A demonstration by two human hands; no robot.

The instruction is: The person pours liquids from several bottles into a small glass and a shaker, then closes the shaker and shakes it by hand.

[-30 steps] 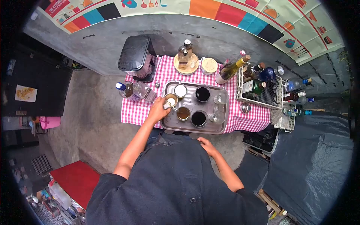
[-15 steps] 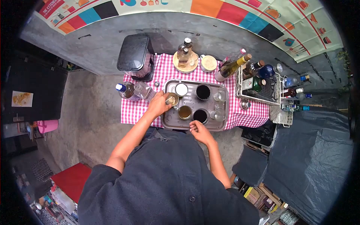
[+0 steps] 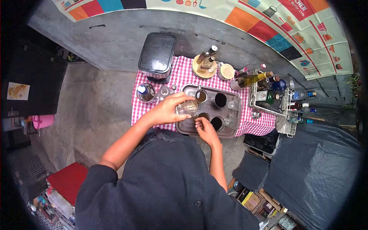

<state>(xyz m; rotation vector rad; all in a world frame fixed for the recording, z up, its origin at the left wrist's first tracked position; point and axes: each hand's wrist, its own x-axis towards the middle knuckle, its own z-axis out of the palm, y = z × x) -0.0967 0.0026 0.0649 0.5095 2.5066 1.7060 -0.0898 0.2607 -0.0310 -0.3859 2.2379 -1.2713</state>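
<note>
My left hand (image 3: 168, 110) is wrapped round a clear drinking glass (image 3: 187, 109), lifted and tilted above the left side of the brown tray (image 3: 184, 128). Close by on its right, my right hand (image 3: 207, 131) has its fingers curled at the near side of a mug of brown liquid (image 3: 203, 115), which it partly hides. I cannot make out whether those fingers grip anything. A second mug of brown liquid (image 3: 201, 96) stands behind the glass. Two cups of dark liquid, a rear one (image 3: 220, 100) and a front one (image 3: 217, 124), stand further right, with clear glasses (image 3: 234, 102) beyond.
A blue-capped bottle (image 3: 146, 92) and a clear square bottle (image 3: 165, 92) stand left of the tray. Behind are a black bin (image 3: 156, 53), bottles on a round wooden board (image 3: 203, 69) and a lidded jar (image 3: 226, 71). A wire rack (image 3: 251, 100) of bottles stands right.
My left hand has lifted the glass from the tray's left side and tilted it. My right hand has shifted from the front dark cup to the brown mug. The view has also turned.
</note>
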